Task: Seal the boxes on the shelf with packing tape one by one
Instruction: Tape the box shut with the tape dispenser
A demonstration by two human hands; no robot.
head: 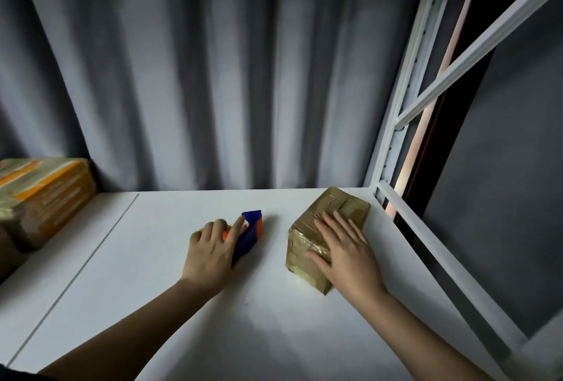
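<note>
Seen from above, looking down along two bare forearms onto a white shelf [152,259].

Left hand [210,254] near the middle of the shelf, fingers curled over a blue and orange tape dispenser [248,236] and gripping it. Dispenser lying low on the shelf surface, blue front end poking out beyond the fingertips, most of the body hidden under the palm.

Right hand [344,249] just to the right, well apart from the left. Fingers straight and slightly spread, palm pressed flat on the top of a small brown box [332,213]. Box wrapped in shiny tape that catches the light, sitting on the shelf close to the right rear corner, turned at an angle to the shelf edges. Near end of the box partly covered by the hand and wrist.

Far left, at the edge of view, a larger taped box [45,195] with orange and yellow markings, resting on another brown box [7,251] of which only a corner shows. Both well apart from the hands.

Behind the shelf, a grey curtain [213,76] hanging in deep vertical folds. At the right, white metal shelf frame [405,112] with an upright post and slanting crossbars, dark wall beyond.

Dim lighting throughout, soft shadows under both arms.
</note>
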